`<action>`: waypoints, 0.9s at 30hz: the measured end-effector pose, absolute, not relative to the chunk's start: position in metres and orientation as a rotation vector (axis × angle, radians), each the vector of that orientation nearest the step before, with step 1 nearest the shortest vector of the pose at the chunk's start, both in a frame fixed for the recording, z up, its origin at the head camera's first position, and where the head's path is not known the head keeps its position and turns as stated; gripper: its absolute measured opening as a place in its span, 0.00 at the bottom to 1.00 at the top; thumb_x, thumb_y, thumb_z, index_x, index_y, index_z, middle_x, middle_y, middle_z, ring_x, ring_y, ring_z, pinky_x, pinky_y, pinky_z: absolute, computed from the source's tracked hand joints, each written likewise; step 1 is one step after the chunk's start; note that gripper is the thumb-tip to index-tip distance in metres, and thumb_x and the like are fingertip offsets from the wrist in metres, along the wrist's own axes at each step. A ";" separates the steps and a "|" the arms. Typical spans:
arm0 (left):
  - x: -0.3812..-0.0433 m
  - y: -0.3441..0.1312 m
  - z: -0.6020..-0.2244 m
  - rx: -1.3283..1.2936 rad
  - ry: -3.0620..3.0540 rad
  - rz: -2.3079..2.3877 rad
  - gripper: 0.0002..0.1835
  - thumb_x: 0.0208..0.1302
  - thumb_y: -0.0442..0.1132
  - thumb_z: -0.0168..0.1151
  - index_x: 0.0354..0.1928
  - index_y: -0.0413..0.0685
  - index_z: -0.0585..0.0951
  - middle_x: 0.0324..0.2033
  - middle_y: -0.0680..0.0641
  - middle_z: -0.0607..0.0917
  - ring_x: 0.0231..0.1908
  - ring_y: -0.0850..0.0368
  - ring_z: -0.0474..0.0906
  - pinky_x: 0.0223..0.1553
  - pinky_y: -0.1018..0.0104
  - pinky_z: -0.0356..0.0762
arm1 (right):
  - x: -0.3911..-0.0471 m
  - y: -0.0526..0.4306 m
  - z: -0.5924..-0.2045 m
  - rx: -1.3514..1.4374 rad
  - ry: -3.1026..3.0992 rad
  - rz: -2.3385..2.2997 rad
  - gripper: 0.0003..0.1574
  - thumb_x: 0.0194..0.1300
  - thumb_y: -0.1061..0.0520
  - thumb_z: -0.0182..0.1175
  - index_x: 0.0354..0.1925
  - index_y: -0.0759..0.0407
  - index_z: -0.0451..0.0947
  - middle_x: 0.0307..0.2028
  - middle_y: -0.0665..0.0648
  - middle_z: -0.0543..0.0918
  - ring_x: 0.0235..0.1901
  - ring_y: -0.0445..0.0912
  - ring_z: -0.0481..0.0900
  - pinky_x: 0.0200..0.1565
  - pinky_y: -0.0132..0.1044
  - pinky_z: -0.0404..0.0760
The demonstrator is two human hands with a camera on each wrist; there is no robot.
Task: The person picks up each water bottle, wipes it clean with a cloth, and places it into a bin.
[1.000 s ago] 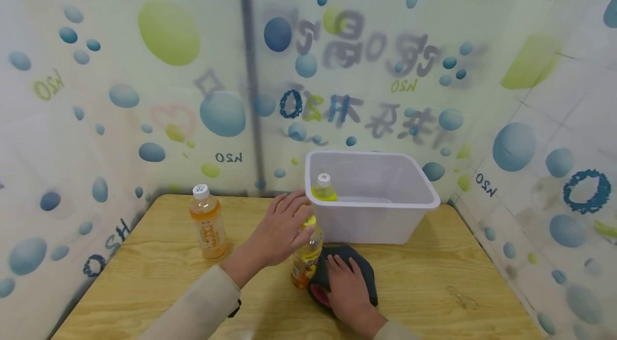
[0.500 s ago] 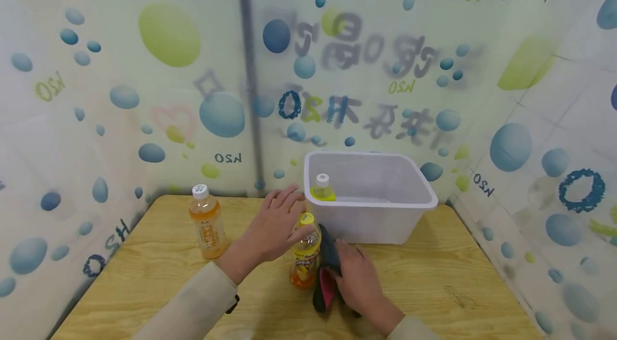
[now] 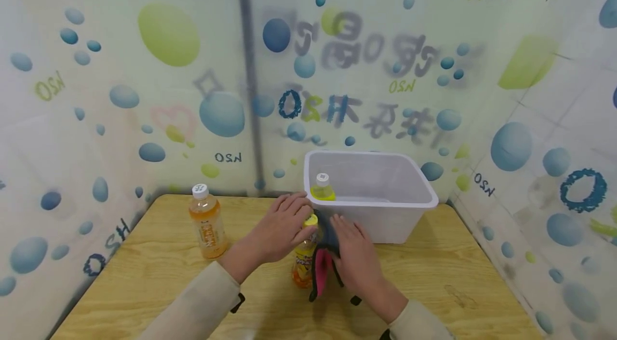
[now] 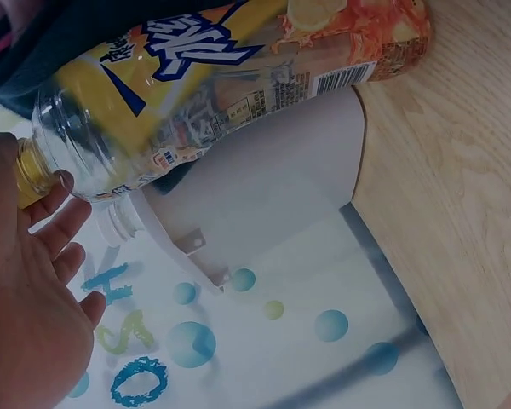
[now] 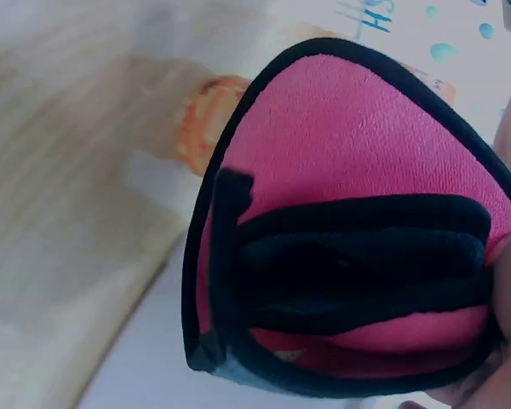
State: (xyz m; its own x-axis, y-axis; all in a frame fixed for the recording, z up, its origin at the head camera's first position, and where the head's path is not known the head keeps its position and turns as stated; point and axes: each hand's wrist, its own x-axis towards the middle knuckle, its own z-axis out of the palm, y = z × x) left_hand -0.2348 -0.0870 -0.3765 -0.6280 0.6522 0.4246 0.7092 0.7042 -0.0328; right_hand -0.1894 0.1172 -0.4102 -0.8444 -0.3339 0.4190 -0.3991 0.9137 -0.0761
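Near the middle of the wooden table, my left hand (image 3: 283, 225) holds the top of a standing drink bottle (image 3: 303, 261). In the left wrist view, its fingers and thumb are at the bottle's yellow cap (image 4: 34, 175); orange liquid shows low inside. My right hand (image 3: 358, 257) grips a dark blue fabric pouch-like item (image 3: 322, 270) against the bottle's right side, its fingers along the outside. Pink lining (image 5: 332, 128) and black edging show in the right wrist view, with the folded opening facing that camera. Part of the bottle is hidden behind the left hand and the fabric.
Just behind both hands stands a white plastic bin (image 3: 371, 222). Inside its left corner is a bottle with a white cap and yellow label (image 3: 323, 191). Another bottle of orange drink (image 3: 208, 225) stands on the table (image 3: 260, 308) at the left. A patterned curtain surrounds the table.
My right hand has turned the fabric item from lying flat to standing up beside the bottle and moved it slightly away from me, toward the bin. My left hand stays at the bottle's top.
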 end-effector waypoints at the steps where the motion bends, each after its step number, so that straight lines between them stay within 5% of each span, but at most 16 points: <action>1: -0.235 -0.087 -0.376 -1.054 -2.510 -0.195 0.18 0.75 0.53 0.46 0.53 0.49 0.74 0.56 0.49 0.76 0.68 0.48 0.64 0.67 0.49 0.62 | -0.189 0.117 -0.407 0.537 -2.665 0.223 0.45 0.56 0.51 0.71 0.68 0.62 0.67 0.66 0.58 0.73 0.67 0.51 0.70 0.69 0.50 0.64; 12: -0.241 -0.085 -0.378 -1.026 -2.521 -0.163 0.19 0.76 0.53 0.43 0.54 0.49 0.74 0.55 0.49 0.76 0.68 0.49 0.63 0.68 0.47 0.61 | -0.193 0.104 -0.398 0.603 -2.719 0.168 0.53 0.59 0.49 0.70 0.73 0.62 0.54 0.73 0.59 0.62 0.72 0.52 0.62 0.70 0.51 0.62; 27: -0.241 -0.083 -0.382 -0.992 -2.590 -0.225 0.20 0.76 0.55 0.40 0.55 0.50 0.73 0.59 0.49 0.75 0.70 0.50 0.60 0.70 0.46 0.58 | -0.193 0.104 -0.402 0.529 -2.828 0.144 0.50 0.60 0.48 0.68 0.72 0.61 0.58 0.72 0.59 0.63 0.71 0.52 0.63 0.70 0.52 0.63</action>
State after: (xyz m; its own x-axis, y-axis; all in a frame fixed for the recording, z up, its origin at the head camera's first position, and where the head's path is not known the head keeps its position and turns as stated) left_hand -0.2415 -0.0834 -0.3817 -0.6905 0.6139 0.3826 0.6707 0.7414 0.0207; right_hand -0.1928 0.1040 -0.4019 -0.8998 -0.3418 0.2713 -0.3677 0.9287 -0.0493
